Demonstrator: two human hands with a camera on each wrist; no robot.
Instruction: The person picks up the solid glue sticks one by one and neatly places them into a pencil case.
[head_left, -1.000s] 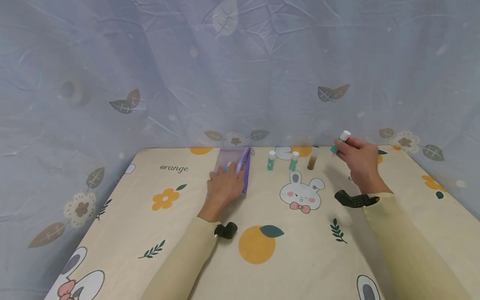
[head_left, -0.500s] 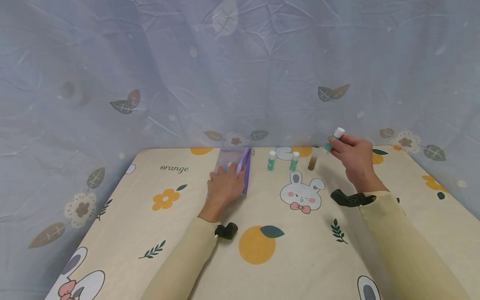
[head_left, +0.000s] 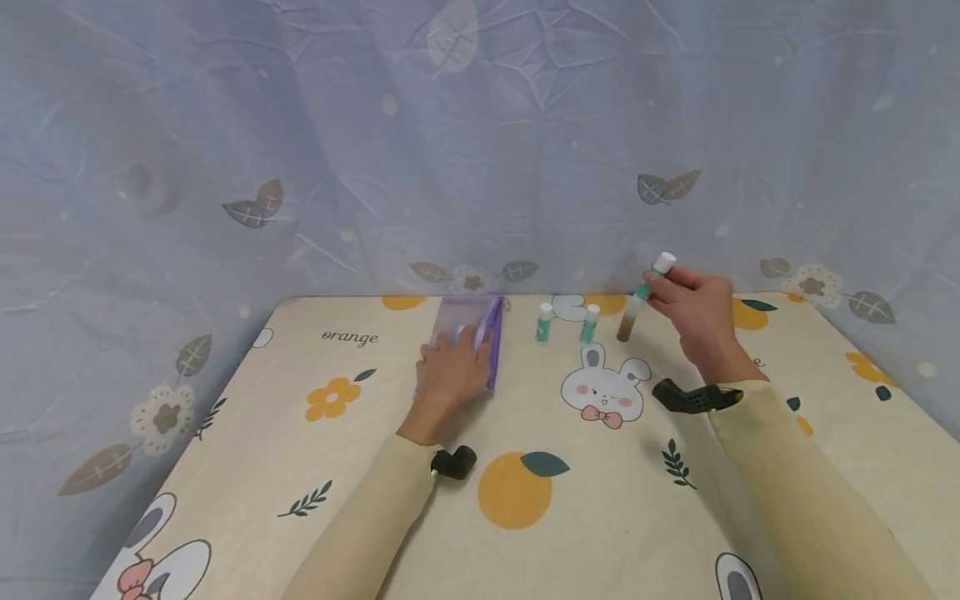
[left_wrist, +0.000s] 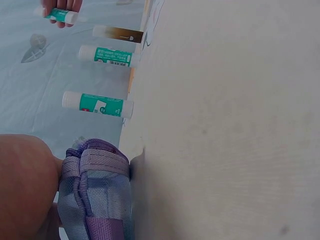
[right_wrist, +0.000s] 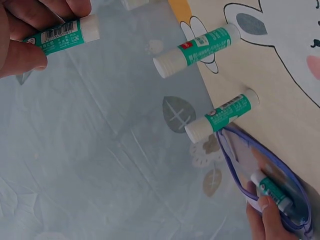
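Observation:
My right hand (head_left: 697,312) pinches a glue stick (head_left: 652,277) with a white cap and green label, tilted and raised above the table. In the right wrist view the thumb and fingers curl round this glue stick (right_wrist: 62,37). My left hand (head_left: 452,367) holds a purple mesh zip pouch (head_left: 467,308) at the back of the table. Seen from the right wrist, the open mouth of the pouch (right_wrist: 231,150) shows a green-labelled glue stick (right_wrist: 272,191) inside, beside the left fingers. Two more glue sticks, left (head_left: 543,322) and right (head_left: 590,323), stand upright between the hands.
A brown tube with a pale upper part (head_left: 626,321) stands just right of the glue sticks; the right hand's glue stick overlaps it in the head view. The patterned tablecloth (head_left: 592,500) ends at the back against a grey-blue curtain (head_left: 480,167).
My right hand has moved left with the glue stick, from the right side of the table to beside the brown tube. The left hand stays on the pouch.

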